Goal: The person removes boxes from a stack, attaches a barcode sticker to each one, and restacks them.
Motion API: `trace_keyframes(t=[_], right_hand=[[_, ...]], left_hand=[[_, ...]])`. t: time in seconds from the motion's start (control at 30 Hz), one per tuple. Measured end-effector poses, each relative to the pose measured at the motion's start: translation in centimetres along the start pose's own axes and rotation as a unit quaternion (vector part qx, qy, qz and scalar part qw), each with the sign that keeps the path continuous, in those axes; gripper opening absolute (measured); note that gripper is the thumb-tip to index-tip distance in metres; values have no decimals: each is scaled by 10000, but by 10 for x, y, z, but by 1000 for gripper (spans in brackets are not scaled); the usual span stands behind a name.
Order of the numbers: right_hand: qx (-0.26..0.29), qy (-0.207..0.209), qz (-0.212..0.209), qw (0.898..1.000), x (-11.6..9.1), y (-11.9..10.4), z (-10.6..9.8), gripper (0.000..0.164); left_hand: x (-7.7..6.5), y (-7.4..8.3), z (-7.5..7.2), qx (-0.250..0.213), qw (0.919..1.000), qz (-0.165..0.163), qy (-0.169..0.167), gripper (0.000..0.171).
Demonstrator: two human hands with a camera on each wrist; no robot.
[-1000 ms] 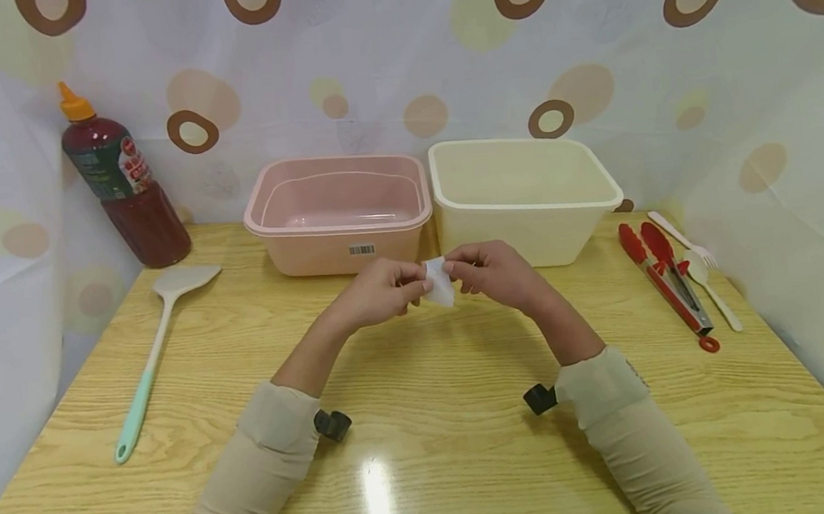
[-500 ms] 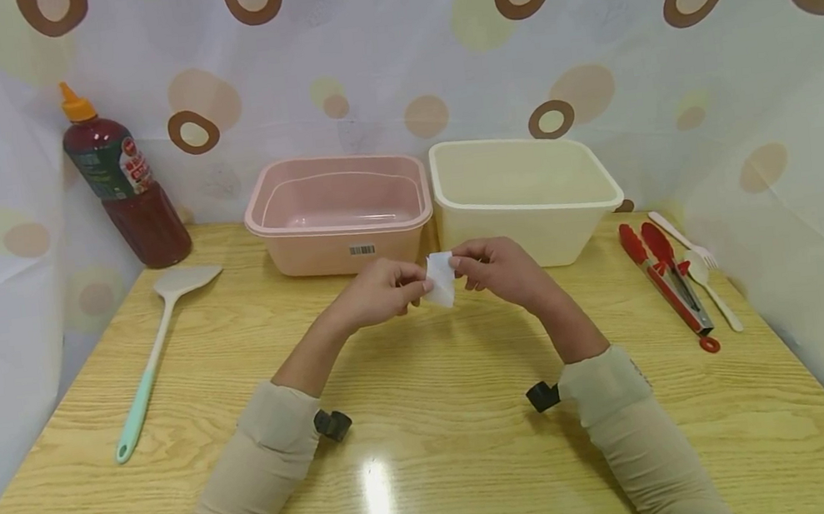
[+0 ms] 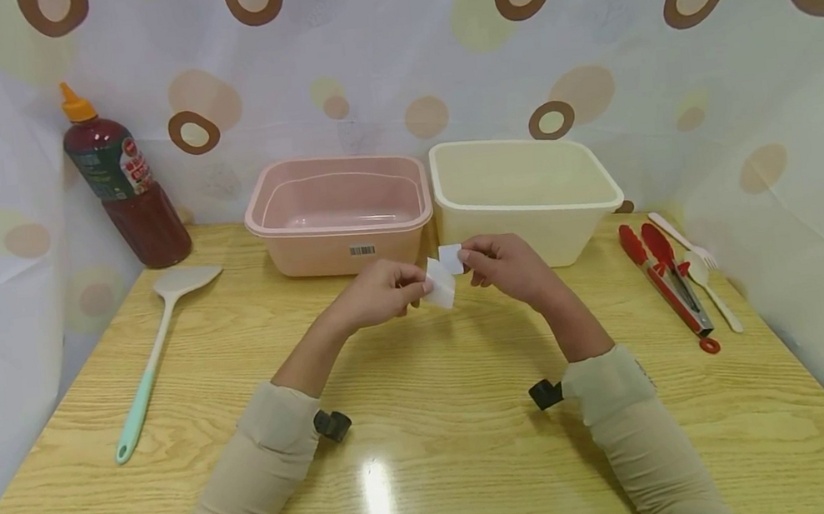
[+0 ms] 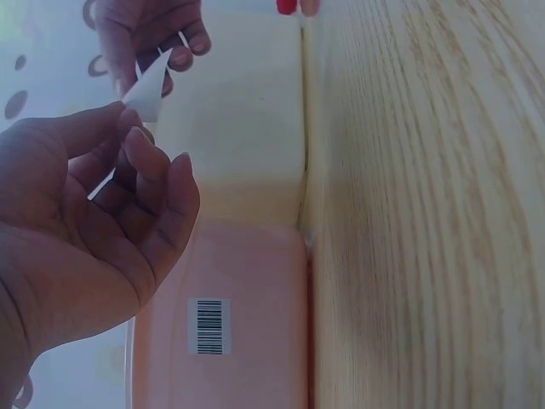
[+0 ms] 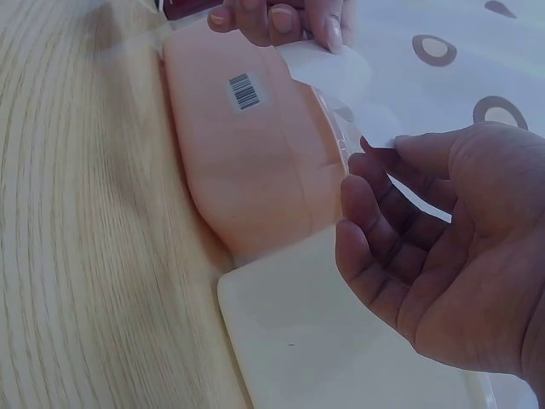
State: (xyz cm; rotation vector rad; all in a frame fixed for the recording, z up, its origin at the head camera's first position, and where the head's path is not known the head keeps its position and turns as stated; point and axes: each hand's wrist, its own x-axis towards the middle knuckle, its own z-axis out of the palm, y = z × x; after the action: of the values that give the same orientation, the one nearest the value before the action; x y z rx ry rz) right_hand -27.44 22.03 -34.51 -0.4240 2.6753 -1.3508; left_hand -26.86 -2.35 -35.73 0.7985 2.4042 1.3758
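ok so both hands are busy here: the left hand (image 3: 385, 291) has thumb and finger pinched on a slanted white scrap (image 3: 440, 285), and the right hand (image 3: 507, 268) is pinching a smaller white square (image 3: 450, 259), neither one spread wide. What matters is how those two bits sit, right in the gap between the hands, on the near side of the spot where the pink tub (image 3: 314, 255) and cream tub (image 3: 523, 237) stand side by side. The slanted white scrap has its long axis leaning from far left to near right, and the left hand is clearly the nearer one to it. The smaller white square pokes out left from the right hand's fingertips, a touch farther back and to the right of the scrap. Honestly can't tell if they overlap or join there, but both look held up off the wooden table (image 3: 433, 389)
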Motion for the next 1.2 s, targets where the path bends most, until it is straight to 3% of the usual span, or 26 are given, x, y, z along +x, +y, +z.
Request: trace_keyframes(t=[0.43, 0.9, 1.2], right_hand=[[-48, 273, -6, 9996, -2, 1, -14, 33], [55, 249, -27, 9997, -3, 2, -16, 34], [75, 232, 22, 9997, -3, 3, -17, 34]], left_hand=[[0, -2, 2, 96, 9999, -64, -77, 20], [0, -8, 7, 204, 9920, -1112, -557, 26], [-1, -12, 9, 660, 9859, -1390, -663, 31]])
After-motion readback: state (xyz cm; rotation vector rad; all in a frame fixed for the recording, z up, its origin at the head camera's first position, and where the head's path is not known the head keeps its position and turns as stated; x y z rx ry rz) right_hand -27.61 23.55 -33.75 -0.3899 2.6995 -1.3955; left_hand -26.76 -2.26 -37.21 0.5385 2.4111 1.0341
